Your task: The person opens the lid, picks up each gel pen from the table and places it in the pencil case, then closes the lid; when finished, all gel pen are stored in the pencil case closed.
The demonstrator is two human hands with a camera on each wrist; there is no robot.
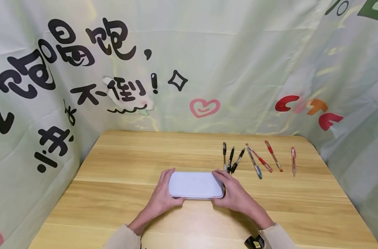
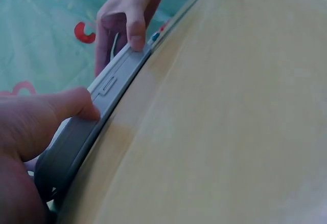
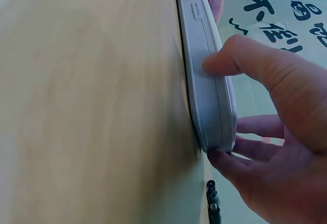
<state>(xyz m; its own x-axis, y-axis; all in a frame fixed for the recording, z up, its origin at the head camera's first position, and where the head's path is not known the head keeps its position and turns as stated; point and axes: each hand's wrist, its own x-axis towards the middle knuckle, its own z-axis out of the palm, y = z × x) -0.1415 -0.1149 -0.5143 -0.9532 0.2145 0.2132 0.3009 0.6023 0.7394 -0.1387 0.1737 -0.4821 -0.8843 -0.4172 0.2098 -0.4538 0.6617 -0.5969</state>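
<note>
The surface (image 1: 120,162) is smooth light wood with lines in it. The white case (image 1: 195,185) looks like matt plastic, maybe. The curtain (image 1: 238,69) is soft, shiny cloth.

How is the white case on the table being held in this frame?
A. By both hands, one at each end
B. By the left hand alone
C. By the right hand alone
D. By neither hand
A: the left hand holds one end of the case and the right hand the other, thumbs on its near edge.
</note>
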